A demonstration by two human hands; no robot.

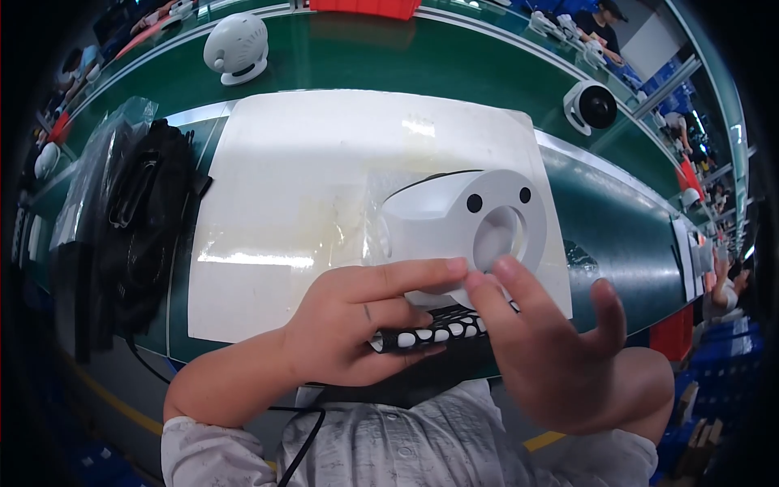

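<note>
The left hand (349, 321) curls closed around a black strip dotted with white studs (434, 333), index finger stretched right to the white fan housing (466, 231) — while the right hand (552, 349) stays spread, fingers apart, its forefinger tip on the housing's near edge and over the strip's right end. The housing, with a round central opening and two dark holes, sits on a white mat (324, 203) at the near right of the green tabletop (365, 61), just above both hands. To the left lies a heap of black grilles (146, 219) beside clear plastic bags (105, 138). Farther off stand a white fan (237, 47) and, to the right, a second fan with a dark face (590, 106) — other workers sit beyond.
</note>
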